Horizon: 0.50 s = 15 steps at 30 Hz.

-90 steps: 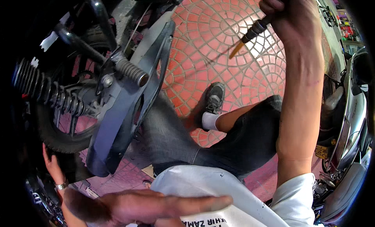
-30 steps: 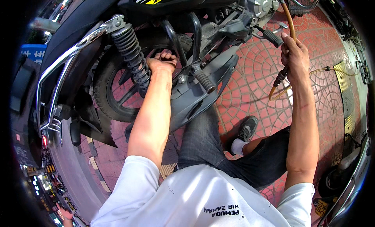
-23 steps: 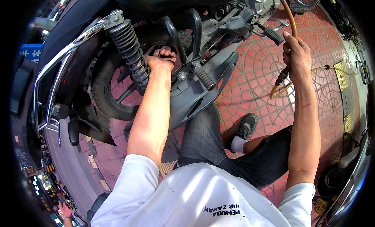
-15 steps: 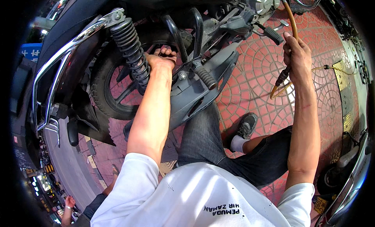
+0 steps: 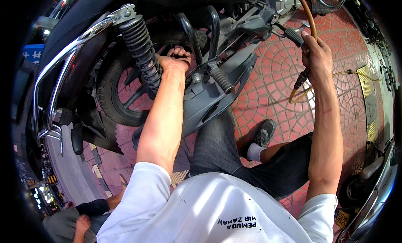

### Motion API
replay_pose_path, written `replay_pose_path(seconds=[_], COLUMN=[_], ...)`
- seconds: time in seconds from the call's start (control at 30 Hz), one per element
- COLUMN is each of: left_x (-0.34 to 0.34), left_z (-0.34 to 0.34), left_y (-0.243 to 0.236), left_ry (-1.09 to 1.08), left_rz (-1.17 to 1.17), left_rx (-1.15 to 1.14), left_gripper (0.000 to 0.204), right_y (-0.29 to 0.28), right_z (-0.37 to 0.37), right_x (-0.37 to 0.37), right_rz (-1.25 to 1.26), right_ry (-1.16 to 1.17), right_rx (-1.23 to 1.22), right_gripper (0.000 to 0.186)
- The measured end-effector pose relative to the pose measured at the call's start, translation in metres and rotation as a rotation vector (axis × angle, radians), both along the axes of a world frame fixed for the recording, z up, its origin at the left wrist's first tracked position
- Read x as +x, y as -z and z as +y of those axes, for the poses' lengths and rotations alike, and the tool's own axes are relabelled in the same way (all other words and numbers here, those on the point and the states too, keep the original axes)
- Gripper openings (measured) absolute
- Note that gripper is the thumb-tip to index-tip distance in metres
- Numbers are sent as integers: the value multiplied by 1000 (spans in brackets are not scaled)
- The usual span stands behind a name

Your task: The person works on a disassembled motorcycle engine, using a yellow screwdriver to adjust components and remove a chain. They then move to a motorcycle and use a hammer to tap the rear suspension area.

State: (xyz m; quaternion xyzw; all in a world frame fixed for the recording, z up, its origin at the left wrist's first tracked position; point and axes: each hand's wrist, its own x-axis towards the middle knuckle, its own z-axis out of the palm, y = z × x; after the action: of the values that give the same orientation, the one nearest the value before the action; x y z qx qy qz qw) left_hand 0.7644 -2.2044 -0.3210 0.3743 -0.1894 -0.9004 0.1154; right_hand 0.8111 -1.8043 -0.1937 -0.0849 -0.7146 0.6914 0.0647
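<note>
A motorcycle's rear wheel (image 5: 112, 101) stands in front of me on the left, behind a black coil-spring shock absorber (image 5: 139, 44). My left hand (image 5: 175, 62) reaches in at the wheel, just right of the spring. Its fingers are curled, and whatever is in them is hidden. In my right hand (image 5: 319, 61), raised on the right, I grip an amber air hose (image 5: 308, 12). A dark coupling (image 5: 301, 79) hangs below that fist, with the hose looping under it. Between my hands lie a ribbed footpeg (image 5: 220, 79) and a grey chain cover (image 5: 199, 107).
Chrome rails (image 5: 52, 73) curve along the motorcycle's left end. Red patterned paving (image 5: 276, 96) lies under my shoe (image 5: 264, 133). Another vehicle (image 5: 377, 193) stands at the lower right. At the lower left is another person's hand (image 5: 82, 223), close to my left sleeve.
The other person at the lower left has shifted, showing more of their legs and a lowered hand. My left fingers have moved slightly; my right hand keeps its grip on the hose.
</note>
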Motion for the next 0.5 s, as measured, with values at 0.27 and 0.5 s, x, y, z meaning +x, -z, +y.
replay_pose_path(seconds=[0.27,0.5], left_x=[0,9], left_z=[7,11], left_y=[-6,-12], left_ry=[-15,156], left_rz=[-43,-18], left_rx=[9,-52], left_gripper=[74,29], right_y=[0,-2], right_z=[-3,-9], right_x=[1,0], right_rz=[2,-12], right_ry=[3,-4], right_rx=[44,31], right_gripper=[28,26])
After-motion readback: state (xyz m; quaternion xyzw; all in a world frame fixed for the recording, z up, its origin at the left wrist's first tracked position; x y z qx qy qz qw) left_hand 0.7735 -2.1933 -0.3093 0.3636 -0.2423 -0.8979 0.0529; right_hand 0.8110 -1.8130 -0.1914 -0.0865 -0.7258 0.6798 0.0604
